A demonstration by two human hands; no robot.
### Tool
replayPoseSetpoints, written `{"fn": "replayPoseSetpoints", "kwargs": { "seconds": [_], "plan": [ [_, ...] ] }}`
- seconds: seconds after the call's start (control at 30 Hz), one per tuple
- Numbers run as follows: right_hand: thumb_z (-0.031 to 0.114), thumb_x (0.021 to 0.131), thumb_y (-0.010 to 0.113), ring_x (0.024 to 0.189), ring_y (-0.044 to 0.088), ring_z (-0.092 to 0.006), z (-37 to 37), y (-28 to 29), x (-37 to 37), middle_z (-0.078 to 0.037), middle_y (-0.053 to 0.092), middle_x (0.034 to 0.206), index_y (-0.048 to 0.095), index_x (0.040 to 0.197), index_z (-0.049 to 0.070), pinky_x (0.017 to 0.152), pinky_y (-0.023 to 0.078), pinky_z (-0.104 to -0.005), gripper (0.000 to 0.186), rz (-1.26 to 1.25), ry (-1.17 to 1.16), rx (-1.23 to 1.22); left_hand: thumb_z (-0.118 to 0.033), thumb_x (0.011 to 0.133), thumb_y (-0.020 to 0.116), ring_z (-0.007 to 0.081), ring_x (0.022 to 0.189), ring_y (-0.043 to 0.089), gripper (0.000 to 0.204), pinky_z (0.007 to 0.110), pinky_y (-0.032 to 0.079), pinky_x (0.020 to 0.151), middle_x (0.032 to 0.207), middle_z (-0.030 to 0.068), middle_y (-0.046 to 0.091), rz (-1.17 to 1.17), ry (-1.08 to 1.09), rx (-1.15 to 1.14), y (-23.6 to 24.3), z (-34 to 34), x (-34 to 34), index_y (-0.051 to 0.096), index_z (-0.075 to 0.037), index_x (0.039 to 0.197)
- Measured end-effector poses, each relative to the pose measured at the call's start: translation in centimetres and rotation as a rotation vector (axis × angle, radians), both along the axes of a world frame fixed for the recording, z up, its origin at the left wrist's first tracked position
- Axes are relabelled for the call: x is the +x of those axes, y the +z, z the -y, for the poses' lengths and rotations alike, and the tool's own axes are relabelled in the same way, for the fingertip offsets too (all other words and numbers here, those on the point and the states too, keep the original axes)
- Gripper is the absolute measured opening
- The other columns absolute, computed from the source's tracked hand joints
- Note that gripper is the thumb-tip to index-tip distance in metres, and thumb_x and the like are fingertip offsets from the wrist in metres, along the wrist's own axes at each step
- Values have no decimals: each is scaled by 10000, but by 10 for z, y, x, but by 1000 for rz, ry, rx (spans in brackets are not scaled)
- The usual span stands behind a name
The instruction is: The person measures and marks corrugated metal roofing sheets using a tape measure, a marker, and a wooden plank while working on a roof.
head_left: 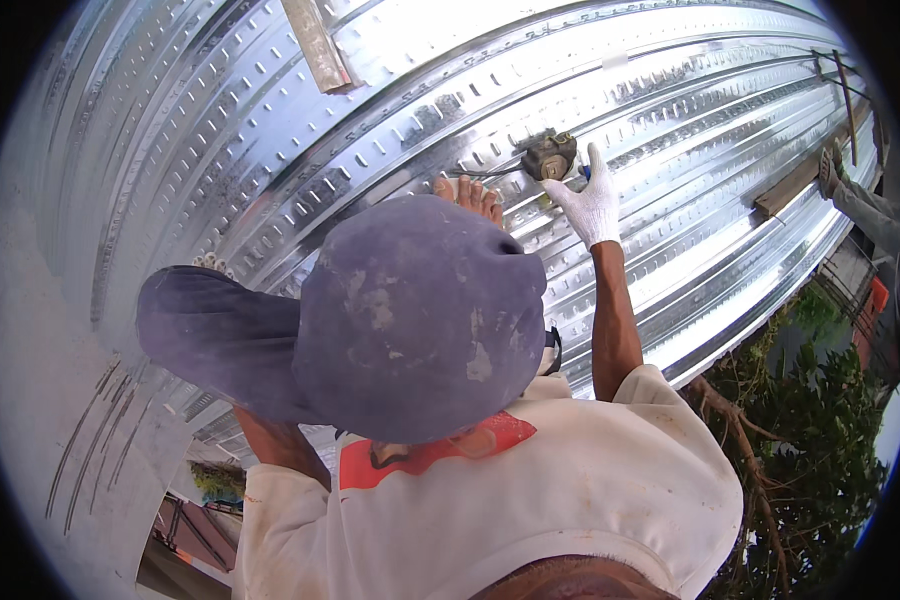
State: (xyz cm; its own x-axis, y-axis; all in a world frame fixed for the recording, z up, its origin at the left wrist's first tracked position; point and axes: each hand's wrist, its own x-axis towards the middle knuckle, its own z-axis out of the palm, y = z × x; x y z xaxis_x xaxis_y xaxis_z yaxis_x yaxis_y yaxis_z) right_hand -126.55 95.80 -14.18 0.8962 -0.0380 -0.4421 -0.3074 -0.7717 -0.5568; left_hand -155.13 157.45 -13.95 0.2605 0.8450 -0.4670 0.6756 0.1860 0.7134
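My right hand (pixel 590 205), in a white knit glove, reaches out over ribbed, shiny metal decking (pixel 270 150). Its fingers are spread against the right side of a small dark power tool (pixel 549 155) that sits on the decking; a bit of blue shows between glove and tool. Of my left hand (pixel 213 264) only a few white gloved fingertips show past the brim of my purple cap (pixel 400 320); the rest is hidden. A bare foot (pixel 470 196) rests on the decking just left of the tool.
A wooden plank (pixel 316 45) lies on the decking at the top, another (pixel 798 186) at the right. Another person's gloved hand (pixel 828 170) and grey sleeve (pixel 870 210) reach in there. Trees (pixel 810 430) stand beyond the deck's edge. Concrete (pixel 40 350) borders the left.
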Motion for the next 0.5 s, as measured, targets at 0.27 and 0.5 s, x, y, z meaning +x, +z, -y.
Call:
{"fn": "replayPoseSetpoints", "kwargs": {
  "seconds": [0.27,0.5],
  "plan": [
    [363,746,975,1394,606,-478,-96,7,5,-353,542,1558,291,1693,-65,1155,521,-513,1245,98,252,-256,-330,1108,679,264,1119,742,459,412,584,942,1285,132,762,13,81,-21,-10,38,-25,657,16,1409],
    [330,749,946,1336,637,-474,-107,31,-9,-330,557,1524,286,1695,-49,1120,535,-533,1214,124,500,-280,-365,1098,693,256,1076,747,462,409,583,903,1236,123,773,7,137,-153,-43,81,-67,680,11,1367]
  ]
}}
